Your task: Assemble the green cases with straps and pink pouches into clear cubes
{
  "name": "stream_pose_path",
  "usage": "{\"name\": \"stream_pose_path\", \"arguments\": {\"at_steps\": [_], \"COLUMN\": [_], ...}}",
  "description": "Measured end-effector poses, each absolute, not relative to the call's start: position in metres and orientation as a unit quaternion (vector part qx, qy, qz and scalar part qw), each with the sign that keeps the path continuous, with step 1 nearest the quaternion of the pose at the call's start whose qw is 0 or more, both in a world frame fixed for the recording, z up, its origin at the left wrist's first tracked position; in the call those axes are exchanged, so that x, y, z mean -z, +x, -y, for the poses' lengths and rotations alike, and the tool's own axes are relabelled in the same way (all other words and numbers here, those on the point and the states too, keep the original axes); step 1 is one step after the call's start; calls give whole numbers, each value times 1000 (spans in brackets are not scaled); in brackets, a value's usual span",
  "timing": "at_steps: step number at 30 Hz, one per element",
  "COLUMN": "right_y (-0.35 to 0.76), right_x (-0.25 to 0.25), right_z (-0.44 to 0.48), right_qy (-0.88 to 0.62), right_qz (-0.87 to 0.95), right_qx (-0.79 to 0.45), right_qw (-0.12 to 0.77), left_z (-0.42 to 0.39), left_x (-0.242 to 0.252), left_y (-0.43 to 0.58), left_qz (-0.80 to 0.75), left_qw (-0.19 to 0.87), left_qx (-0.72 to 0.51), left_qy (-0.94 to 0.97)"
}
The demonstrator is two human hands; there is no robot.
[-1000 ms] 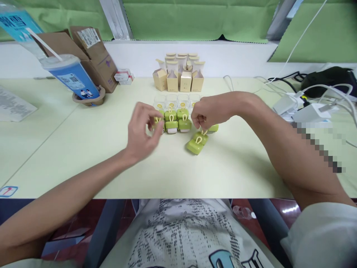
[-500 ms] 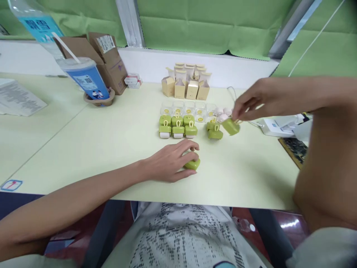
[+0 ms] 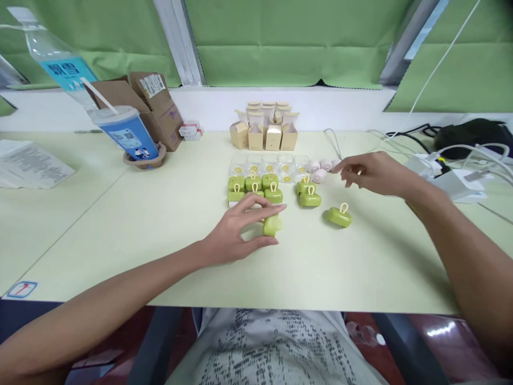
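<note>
My left hand (image 3: 242, 227) has its thumb and fingers around a small green case piece (image 3: 270, 225), which stands tilted on the table. My right hand (image 3: 371, 171) hovers at the pale pink rounded pieces (image 3: 319, 176), fingertips beside the rightmost one and thumb apart. In front of it lies a loose green lid (image 3: 339, 216) with a cream loop. Two more looped green lids (image 3: 310, 199) sit to the left of that one. Rows of green cases (image 3: 273, 193) with loops stand behind my left hand, which partly covers them. Behind these are clear plastic cups (image 3: 286, 163) with yellow stickers.
Several open cardboard boxes (image 3: 273, 138) stand by the wall. At left are a blue drink cup (image 3: 132, 136) in a holder, a water bottle (image 3: 64, 69), a brown carton (image 3: 162, 115) and white paper (image 3: 30, 166). White chargers and cables (image 3: 459, 184) lie at right.
My right hand has let go of the green lid, now on the table, and moved to the pink pieces. The piece at my left hand has turned. The view has shifted slightly.
</note>
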State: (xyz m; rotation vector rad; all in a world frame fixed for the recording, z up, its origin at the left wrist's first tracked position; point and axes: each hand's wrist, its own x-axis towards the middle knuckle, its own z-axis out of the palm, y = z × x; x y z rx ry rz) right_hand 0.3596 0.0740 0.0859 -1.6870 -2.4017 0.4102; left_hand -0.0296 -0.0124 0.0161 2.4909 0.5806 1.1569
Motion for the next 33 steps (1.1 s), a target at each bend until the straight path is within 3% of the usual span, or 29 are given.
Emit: {"name": "stream_pose_path", "arguments": {"at_steps": [3,11,13,15,17,19,24,29,33], "right_y": [351,341,343,337,321,299,248,234,234], "right_x": [-65,-53,-65,-79,-89,-91,-64,-40,-37], "right_z": [-77,-76,-70,-58,-41,-22,16,26,27], "right_qy": [-548,-560,-533,-478,-396,-306,-245,-251,-284], "right_qz": [830,821,822,807,782,766,817,802,832], "right_qx": [15,27,24,0,-77,-184,-289,-334,-272], "right_qw": [103,111,200,345,475,534,434,428,390], "left_z": [13,19,19,17,16,15,15,14,13], "left_x": [-20,-16,-14,-13,-13,-14,-14,-12,-12], "left_y": [-30,-24,-23,-22,-21,-21,-22,-22,-22], "left_qz": [-216,-272,-282,-294,-304,-315,-319,-329,-329], "left_qw": [207,429,450,474,503,522,535,529,509], "left_qx": [-432,-350,-333,-321,-312,-312,-328,-329,-343], "left_qy": [851,787,779,765,747,728,711,710,717]}}
